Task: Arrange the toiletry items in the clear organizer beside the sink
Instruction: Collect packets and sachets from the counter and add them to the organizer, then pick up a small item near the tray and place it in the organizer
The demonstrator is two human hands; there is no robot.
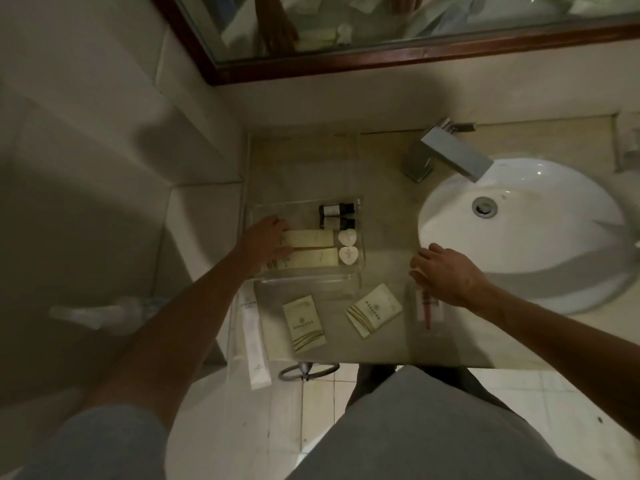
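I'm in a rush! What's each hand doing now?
Left hand: open, fingers on the cream boxes in the organizer.
Right hand: over a red-handled packet; grip cannot be told.

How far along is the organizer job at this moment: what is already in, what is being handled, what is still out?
Done: two dark bottles, two heart soaps and two long cream boxes lie in the clear organizer. In hand: left hand rests on the boxes; right hand reaches the wrapped red item. Left: two sachets and the white tube on the counter.
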